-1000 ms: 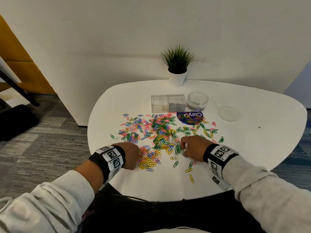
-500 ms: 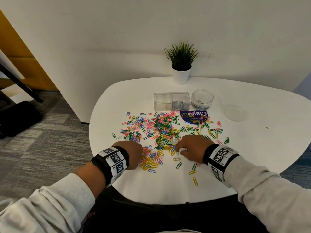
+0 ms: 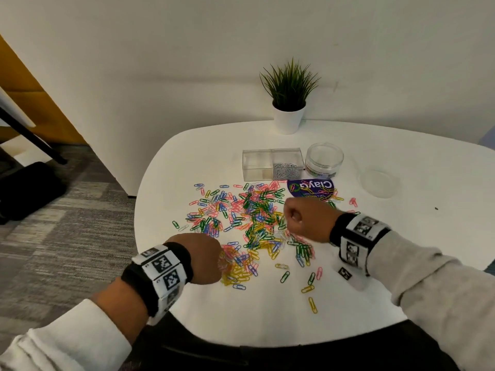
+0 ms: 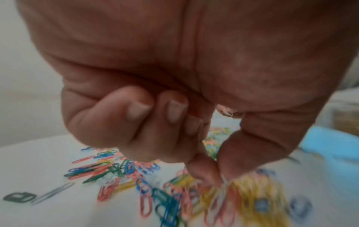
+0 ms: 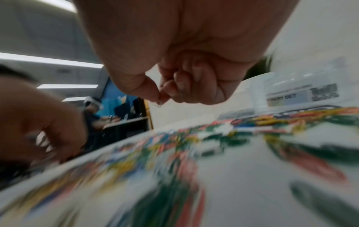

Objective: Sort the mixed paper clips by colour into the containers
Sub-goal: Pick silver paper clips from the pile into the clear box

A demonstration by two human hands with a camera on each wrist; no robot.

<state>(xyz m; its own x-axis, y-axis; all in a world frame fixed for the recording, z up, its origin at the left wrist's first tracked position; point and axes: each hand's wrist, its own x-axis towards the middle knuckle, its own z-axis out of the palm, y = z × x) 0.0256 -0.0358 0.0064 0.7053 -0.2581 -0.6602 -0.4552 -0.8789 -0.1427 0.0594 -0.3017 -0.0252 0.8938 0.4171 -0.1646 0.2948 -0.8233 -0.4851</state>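
Note:
A spread of mixed coloured paper clips (image 3: 254, 218) covers the middle of the white table (image 3: 187, 167). My left hand (image 3: 211, 259) is down at the pile's near left edge. In the left wrist view its thumb and forefinger (image 4: 221, 176) pinch a pale clip (image 4: 225, 180), and another pale clip (image 4: 227, 112) is tucked in the curled fingers. My right hand (image 3: 292, 214) is lifted above the pile as a fist, with a small pale clip (image 5: 159, 103) pinched at its fingertips (image 5: 162, 96). The clear two-part box (image 3: 258, 164) holds silver clips (image 3: 288, 170) in its right half.
A round clear jar (image 3: 324, 159) stands right of the box, its clear lid (image 3: 379, 183) further right. A purple round label (image 3: 310, 187) lies under some clips. A potted plant (image 3: 289, 103) stands at the back edge. A few stray clips (image 3: 312, 303) lie near the front edge.
My right hand has risen off the table and moved away from me over the pile, closed on a clip. The left hand has stayed at the pile's near left edge.

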